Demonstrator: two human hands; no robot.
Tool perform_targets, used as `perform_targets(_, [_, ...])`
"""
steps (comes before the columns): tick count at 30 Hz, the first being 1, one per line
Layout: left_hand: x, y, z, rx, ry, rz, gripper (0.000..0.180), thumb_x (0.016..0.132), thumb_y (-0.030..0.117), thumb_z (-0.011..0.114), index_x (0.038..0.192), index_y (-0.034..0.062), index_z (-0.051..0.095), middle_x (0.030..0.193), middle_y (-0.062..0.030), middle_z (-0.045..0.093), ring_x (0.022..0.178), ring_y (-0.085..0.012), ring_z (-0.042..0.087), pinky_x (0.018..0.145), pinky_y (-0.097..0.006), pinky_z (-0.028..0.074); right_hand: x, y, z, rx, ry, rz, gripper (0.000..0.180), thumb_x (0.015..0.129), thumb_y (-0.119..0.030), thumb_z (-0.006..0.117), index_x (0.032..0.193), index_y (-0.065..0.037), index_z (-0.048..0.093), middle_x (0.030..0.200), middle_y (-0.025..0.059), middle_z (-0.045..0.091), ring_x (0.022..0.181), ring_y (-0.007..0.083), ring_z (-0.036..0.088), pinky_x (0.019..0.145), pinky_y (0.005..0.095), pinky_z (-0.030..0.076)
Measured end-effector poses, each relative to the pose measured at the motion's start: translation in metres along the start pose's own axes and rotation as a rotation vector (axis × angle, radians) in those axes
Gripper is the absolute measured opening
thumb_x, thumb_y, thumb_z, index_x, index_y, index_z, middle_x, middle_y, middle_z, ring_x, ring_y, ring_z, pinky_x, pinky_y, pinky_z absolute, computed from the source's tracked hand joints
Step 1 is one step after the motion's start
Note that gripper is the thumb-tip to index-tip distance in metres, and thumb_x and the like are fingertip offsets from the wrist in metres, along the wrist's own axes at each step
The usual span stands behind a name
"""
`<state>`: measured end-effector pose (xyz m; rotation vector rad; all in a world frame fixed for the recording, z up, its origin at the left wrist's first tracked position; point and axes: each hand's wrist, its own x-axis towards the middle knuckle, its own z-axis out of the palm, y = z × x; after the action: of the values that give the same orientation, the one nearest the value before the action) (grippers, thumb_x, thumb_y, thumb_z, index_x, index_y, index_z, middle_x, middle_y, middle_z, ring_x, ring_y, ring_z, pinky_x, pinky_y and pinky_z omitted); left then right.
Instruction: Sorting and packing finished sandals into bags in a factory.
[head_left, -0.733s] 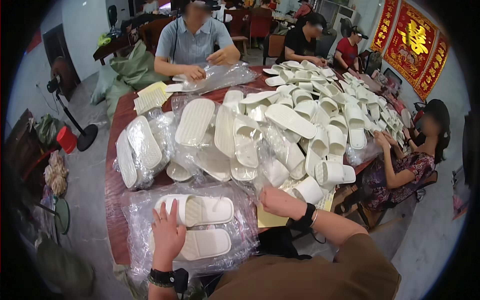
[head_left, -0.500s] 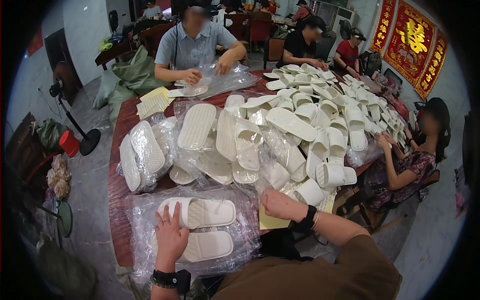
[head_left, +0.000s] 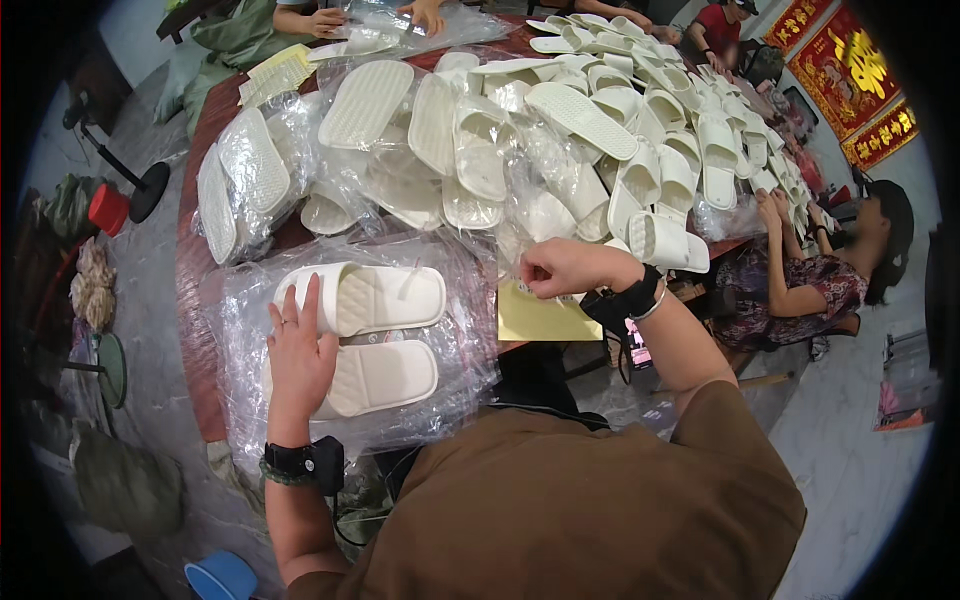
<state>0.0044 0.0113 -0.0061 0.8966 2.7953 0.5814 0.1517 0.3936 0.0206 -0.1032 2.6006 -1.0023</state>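
Head view looks down at two hands over a round wooden table (head_left: 190, 270). Fingers of the left hand (head_left: 297, 355) lie flat and spread a little, pressing on a pair of white slippers (head_left: 365, 335). No fingers curl around them; the palm just rests on top, near the slippers' left ends. The two slippers lie side by side, touching, on a clear plastic bag (head_left: 460, 300) spread at the near edge of the table. The right hand (head_left: 560, 268) is closed into a loose fist just right of the bag, with the fingertips pinched together; what they pinch is too small to tell. Under that hand lies a yellow sheet of paper (head_left: 540, 320). Farther out, a big pile of white slippers (head_left: 560, 130) covers the table, many in clear bags. Another person (head_left: 810, 270) sits at the right side, and other hands (head_left: 425, 12) work at the far edge.
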Motion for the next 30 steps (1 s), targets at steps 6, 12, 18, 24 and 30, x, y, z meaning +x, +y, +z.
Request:
perform_targets(6, [-0.003, 0.005, -0.002, 0.024, -0.016, -0.063, 0.068, 0.085, 0.024, 0.047, 0.151, 0.0244, 0.029, 0.152, -0.0258, 0.028, 0.137, -0.0589, 0.02, 0.106, -0.068, 0.025, -0.006, -0.085, -0.03, -0.039, -0.251, -0.079, 0.014, 0.078, -0.014, 0.066, 0.084, -0.002, 0.061, 0.069, 0.0094, 0.061, 0.062, 0.022, 0.059, 0.058, 0.0338, 0.047])
perform_targets(12, [-0.005, 0.004, -0.004, 0.008, 0.008, -0.05, 0.068, 0.084, 0.027, 0.048, 0.151, 0.0265, 0.031, 0.152, -0.0252, 0.03, 0.137, -0.0586, 0.02, 0.106, -0.07, 0.024, 0.058, -0.151, -0.026, -0.303, -0.241, -0.579, 0.012, 0.079, -0.011, 0.064, 0.08, -0.003, 0.055, 0.073, 0.0128, 0.056, 0.068, 0.0336, 0.057, 0.059, 0.0397, 0.045])
perform_targets(18, [-0.003, 0.002, -0.001, 0.017, 0.011, -0.052, 0.069, 0.084, 0.031, 0.047, 0.151, 0.0273, 0.031, 0.152, -0.0239, 0.03, 0.137, -0.0578, 0.021, 0.104, -0.071, 0.026, 0.144, -0.136, 0.014, -0.651, -0.327, -0.728, 0.017, 0.072, -0.009, 0.064, 0.079, 0.001, 0.054, 0.08, 0.0157, 0.058, 0.075, 0.037, 0.059, 0.065, 0.0439, 0.048])
perform_targets(24, [-0.004, 0.001, -0.003, 0.055, 0.006, -0.07, 0.07, 0.084, 0.03, 0.047, 0.151, 0.0289, 0.029, 0.153, -0.0244, 0.028, 0.138, -0.0567, 0.02, 0.107, -0.068, 0.025, 0.18, -0.141, 0.034, -0.774, -0.476, -0.837, 0.017, 0.07, -0.009, 0.065, 0.077, 0.002, 0.054, 0.08, 0.0164, 0.059, 0.077, 0.0376, 0.061, 0.068, 0.0433, 0.05])
perform_targets(30, [-0.007, 0.0, -0.004, 0.046, 0.007, -0.073, 0.068, 0.085, 0.03, 0.047, 0.151, 0.0283, 0.03, 0.153, -0.0233, 0.028, 0.138, -0.0566, 0.021, 0.106, -0.069, 0.025, 0.194, -0.143, 0.038, -0.843, -0.48, -1.015, 0.013, 0.07, -0.011, 0.066, 0.074, 0.001, 0.061, 0.079, 0.0143, 0.062, 0.078, 0.0338, 0.063, 0.068, 0.0424, 0.051])
